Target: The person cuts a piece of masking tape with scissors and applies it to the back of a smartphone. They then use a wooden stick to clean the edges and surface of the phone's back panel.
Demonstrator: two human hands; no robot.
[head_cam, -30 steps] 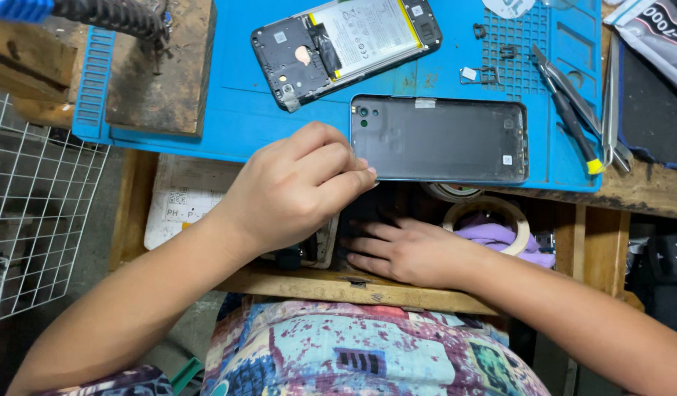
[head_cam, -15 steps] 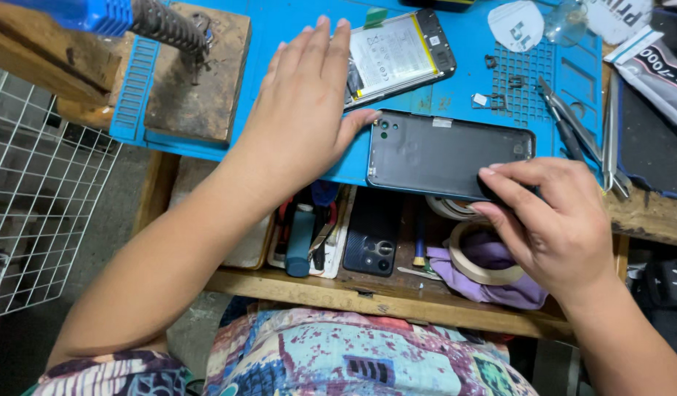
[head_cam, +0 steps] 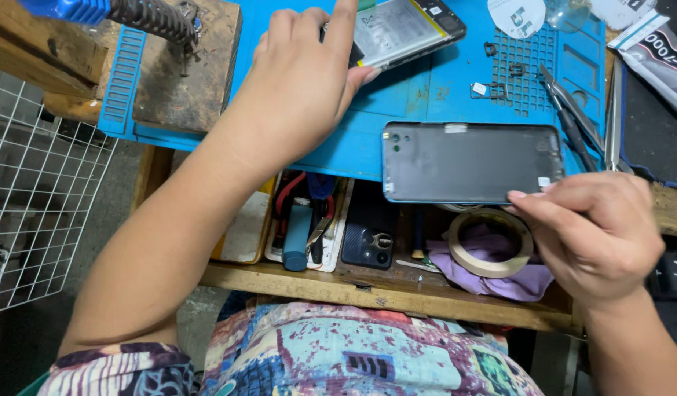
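A grey phone back cover [head_cam: 467, 163] lies on the near edge of the blue work mat [head_cam: 419, 95]. My right hand [head_cam: 591, 235] pinches its lower right corner with thumb and fingers. My left hand [head_cam: 302, 81] reaches over the mat with fingers spread and rests on the opened phone body [head_cam: 404, 29], whose battery and frame show. The fingertips of that hand run past the top of the view.
An open wooden drawer [head_cam: 382, 282] below the mat holds a tape roll [head_cam: 490, 242], purple cloth, a dark phone [head_cam: 368, 238] and hand tools. Tweezers [head_cam: 573, 117] lie at the mat's right. A wooden block with a soldering iron [head_cam: 140, 18] stands left, beside a wire rack [head_cam: 30, 220].
Both hands came up out of the drawer. The left went forward onto the opened phone; the right moved right and took the back cover's corner.
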